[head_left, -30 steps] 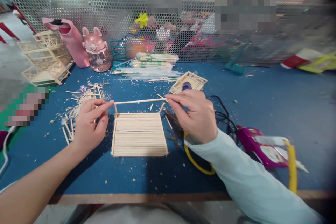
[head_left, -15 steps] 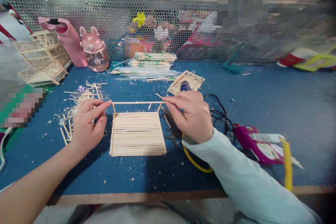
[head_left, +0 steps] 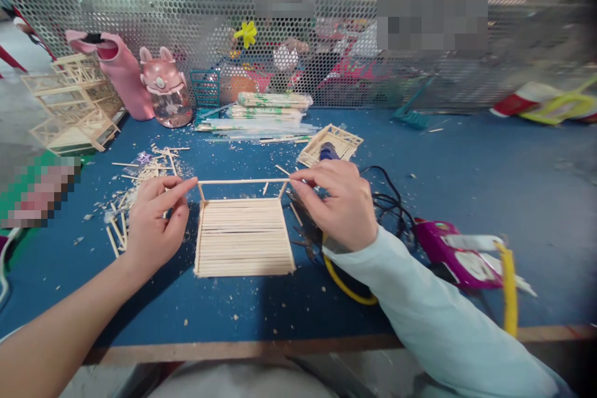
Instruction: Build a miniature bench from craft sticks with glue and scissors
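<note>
A flat panel of thin wooden sticks (head_left: 242, 239) lies on the blue tabletop, with two short posts rising at its far corners. Across the post tops runs a single long wooden stick (head_left: 243, 181). At its left end is my left hand (head_left: 161, 214), thumb and fingers bent, index fingertip against the stick. My right hand (head_left: 338, 202) pinches the right end between thumb and fingers. Behind my right hand sits a small wooden stick frame (head_left: 352, 143), with the blue top of some object partly hidden beside it.
A heap of stick scraps (head_left: 156, 171) lies left. Farther back stand a pink bottle (head_left: 124, 74), a clear cup (head_left: 171, 102) and bundled sticks (head_left: 275, 102). Pliers (head_left: 305, 242), black cable and a purple glue gun (head_left: 454, 255) are right. A perforated metal screen (head_left: 200, 31) closes the back.
Both hands keep their places at the stick's ends. The stick and panel look almost the same; the whole view has shifted very slightly.
</note>
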Action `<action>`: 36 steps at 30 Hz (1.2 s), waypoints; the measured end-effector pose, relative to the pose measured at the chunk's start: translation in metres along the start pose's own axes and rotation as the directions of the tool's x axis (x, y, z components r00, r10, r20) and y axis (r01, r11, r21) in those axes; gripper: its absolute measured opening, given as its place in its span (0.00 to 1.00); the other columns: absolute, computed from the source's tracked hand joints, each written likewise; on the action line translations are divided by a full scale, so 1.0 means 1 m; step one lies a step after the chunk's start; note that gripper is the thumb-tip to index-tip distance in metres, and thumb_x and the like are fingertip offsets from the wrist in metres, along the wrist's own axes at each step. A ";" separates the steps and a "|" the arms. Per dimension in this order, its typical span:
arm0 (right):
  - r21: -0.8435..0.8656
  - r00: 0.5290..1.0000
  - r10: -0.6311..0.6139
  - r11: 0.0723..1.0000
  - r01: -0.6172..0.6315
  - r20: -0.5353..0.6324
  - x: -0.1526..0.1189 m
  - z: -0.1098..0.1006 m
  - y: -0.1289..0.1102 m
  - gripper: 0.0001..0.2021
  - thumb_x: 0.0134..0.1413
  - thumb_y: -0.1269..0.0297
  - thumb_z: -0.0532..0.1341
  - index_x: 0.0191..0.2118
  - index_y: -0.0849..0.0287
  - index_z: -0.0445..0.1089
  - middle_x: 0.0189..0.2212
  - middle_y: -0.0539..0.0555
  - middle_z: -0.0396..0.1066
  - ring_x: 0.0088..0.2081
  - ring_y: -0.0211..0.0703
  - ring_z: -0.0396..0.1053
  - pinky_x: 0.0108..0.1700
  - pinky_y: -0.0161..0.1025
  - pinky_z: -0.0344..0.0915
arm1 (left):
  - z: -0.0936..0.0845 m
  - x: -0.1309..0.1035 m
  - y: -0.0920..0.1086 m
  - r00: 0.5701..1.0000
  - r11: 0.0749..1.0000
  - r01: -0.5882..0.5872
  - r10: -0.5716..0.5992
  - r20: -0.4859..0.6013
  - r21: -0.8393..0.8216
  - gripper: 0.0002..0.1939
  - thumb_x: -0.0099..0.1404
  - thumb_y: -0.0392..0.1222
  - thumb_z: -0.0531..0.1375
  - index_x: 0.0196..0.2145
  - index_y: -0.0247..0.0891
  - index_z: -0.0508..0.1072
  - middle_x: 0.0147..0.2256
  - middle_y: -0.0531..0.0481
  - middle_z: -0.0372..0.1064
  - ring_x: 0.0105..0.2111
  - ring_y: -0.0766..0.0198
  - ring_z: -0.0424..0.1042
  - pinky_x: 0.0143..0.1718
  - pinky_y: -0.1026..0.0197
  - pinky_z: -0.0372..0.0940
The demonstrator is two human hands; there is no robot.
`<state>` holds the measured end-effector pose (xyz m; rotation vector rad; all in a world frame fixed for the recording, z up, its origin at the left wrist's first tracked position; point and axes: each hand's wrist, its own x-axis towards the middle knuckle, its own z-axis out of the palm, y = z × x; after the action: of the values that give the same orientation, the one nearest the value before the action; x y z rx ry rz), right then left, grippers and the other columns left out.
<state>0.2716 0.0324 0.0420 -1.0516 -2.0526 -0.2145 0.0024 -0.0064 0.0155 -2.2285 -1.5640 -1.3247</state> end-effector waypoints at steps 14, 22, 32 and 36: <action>0.010 1.000 -0.009 1.000 0.009 0.014 -0.001 0.000 0.002 0.07 0.54 0.68 0.58 0.31 0.57 0.74 0.25 0.52 0.73 0.30 0.42 0.70 0.38 0.43 0.61 | 0.000 0.000 -0.001 1.000 1.000 0.003 -0.003 -0.005 0.000 0.18 0.58 0.31 0.54 0.43 0.45 0.75 0.34 0.49 0.68 0.38 0.60 0.68 0.39 0.55 0.64; 0.004 1.000 -0.012 1.000 0.012 0.001 -0.001 0.000 0.000 0.07 0.54 0.68 0.59 0.31 0.55 0.75 0.25 0.51 0.74 0.31 0.42 0.70 0.39 0.43 0.61 | 0.000 0.000 0.000 1.000 1.000 0.018 -0.018 -0.009 0.012 0.17 0.58 0.32 0.54 0.43 0.44 0.75 0.34 0.48 0.69 0.37 0.59 0.68 0.40 0.54 0.64; 0.017 0.999 -0.011 1.000 0.011 -0.042 -0.002 -0.001 -0.002 0.06 0.53 0.69 0.59 0.31 0.56 0.74 0.26 0.51 0.75 0.30 0.42 0.71 0.39 0.43 0.62 | 0.000 -0.001 0.000 1.000 1.000 0.022 -0.022 -0.003 0.005 0.18 0.58 0.32 0.54 0.44 0.46 0.74 0.36 0.49 0.69 0.38 0.59 0.68 0.41 0.55 0.64; 0.019 0.999 0.035 0.999 -0.034 -0.041 -0.003 0.000 -0.002 0.07 0.53 0.68 0.58 0.31 0.56 0.75 0.24 0.51 0.74 0.30 0.42 0.71 0.39 0.43 0.62 | 0.000 0.000 0.001 1.000 1.000 0.025 -0.025 -0.010 0.009 0.18 0.58 0.32 0.54 0.44 0.45 0.74 0.36 0.49 0.68 0.38 0.60 0.68 0.40 0.55 0.64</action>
<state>0.2713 0.0287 0.0403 -1.0623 -1.9941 -0.1983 0.0033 -0.0072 0.0163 -2.2010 -1.5960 -1.3301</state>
